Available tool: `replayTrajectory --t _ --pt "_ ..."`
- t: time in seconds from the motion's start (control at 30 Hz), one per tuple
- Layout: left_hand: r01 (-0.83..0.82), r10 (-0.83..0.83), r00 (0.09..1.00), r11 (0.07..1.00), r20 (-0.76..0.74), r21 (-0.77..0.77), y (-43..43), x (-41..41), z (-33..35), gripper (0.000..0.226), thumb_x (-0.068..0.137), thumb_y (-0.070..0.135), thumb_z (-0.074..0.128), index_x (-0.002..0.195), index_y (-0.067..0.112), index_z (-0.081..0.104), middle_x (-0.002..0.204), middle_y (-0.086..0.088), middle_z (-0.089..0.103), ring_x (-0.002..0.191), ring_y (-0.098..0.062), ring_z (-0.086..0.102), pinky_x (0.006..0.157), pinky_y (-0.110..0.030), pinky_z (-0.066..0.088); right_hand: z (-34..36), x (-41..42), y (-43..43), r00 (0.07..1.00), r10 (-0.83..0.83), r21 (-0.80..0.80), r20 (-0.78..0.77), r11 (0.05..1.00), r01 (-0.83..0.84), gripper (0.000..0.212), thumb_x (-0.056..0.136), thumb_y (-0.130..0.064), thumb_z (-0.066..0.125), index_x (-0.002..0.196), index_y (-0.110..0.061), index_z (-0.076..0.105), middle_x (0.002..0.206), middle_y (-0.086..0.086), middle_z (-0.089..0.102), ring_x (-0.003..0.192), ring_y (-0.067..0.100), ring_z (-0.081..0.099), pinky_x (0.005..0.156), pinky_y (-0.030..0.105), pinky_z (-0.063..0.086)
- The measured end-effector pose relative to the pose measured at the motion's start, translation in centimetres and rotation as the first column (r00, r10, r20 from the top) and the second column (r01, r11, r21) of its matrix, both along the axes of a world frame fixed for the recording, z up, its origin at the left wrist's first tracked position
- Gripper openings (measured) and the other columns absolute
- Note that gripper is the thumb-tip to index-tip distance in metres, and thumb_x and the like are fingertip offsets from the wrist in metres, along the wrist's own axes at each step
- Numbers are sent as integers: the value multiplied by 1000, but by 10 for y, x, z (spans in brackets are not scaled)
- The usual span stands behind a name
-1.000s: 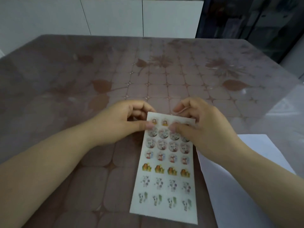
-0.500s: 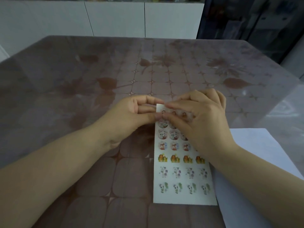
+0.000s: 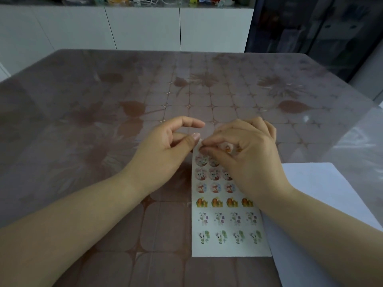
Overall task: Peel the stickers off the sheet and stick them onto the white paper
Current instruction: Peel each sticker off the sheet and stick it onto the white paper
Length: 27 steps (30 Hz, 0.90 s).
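A white sticker sheet point(image 3: 228, 224) with rows of small animal and plant stickers lies on the table in front of me. My left hand point(image 3: 165, 150) pinches the sheet's top left corner between thumb and a finger. My right hand point(image 3: 244, 160) covers the sheet's upper right part, and its thumb and forefinger pinch at a sticker in the top row near the left corner. The white paper point(image 3: 323, 204) lies to the right, partly under the sheet's edge and my right forearm.
The brown patterned table point(image 3: 124, 121) has a glossy cover. White cabinets point(image 3: 145, 27) stand behind the far edge, and a dark glass door point(image 3: 310, 27) is at the back right. The table's right edge runs close to the white paper.
The sheet has been turned straight and shifted right. My right hand's fingertips moved to the top left sticker and now pinch there; my left hand's forefinger lifted off the sheet.
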<state>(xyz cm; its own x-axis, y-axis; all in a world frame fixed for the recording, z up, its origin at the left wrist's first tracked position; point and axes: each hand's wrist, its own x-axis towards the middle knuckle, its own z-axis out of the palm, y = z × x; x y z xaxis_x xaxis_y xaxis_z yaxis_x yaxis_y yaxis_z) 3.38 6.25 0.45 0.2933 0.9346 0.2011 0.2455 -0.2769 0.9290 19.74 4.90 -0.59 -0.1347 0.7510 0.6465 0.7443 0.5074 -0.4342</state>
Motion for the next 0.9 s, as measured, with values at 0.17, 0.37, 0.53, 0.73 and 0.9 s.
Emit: replayTrajectory --t 0.17,0.37,0.53,0.73,0.9 --pt "48 -44 998 993 -35 106 -2 3 2 30 95 8 50 124 16 54 46 13 59 43 8 49 58 -1 39 0 0 -1 998 -39 -25 -58 999 38 13 74 -43 66 83 -35 70 85 -22 59 88 2 40 93 22 20" --pt "28 -12 997 977 -76 213 -4 2 3 42 93 20 55 132 30 48 82 11 74 91 3 67 107 -32 39 1 -1 -2 992 -33 -14 -120 999 31 11 72 -42 69 80 -35 72 82 -21 62 86 5 45 93 28 25" --pt "4 6 999 980 -52 197 -3 5 1 41 93 14 56 130 30 50 80 2 75 86 -6 69 94 -15 43 2 -2 -3 993 -21 14 -113 1000 23 9 73 -41 68 76 -33 72 80 -21 61 85 7 46 93 28 24" --pt "-33 39 998 992 -47 123 2 0 -1 33 94 12 54 124 25 55 62 -3 71 50 -13 60 64 -23 51 3 1 -2 997 62 -26 -41 998 -63 10 78 -40 64 81 -33 70 83 -21 62 83 7 48 91 30 29" --pt "9 -8 998 1000 -56 16 4 -3 -3 15 95 30 53 106 29 63 80 -13 72 77 -40 65 77 -51 53 6 4 -2 980 85 -230 -181 965 -126 7 77 -30 73 75 -35 69 74 -25 64 82 0 54 84 24 39"
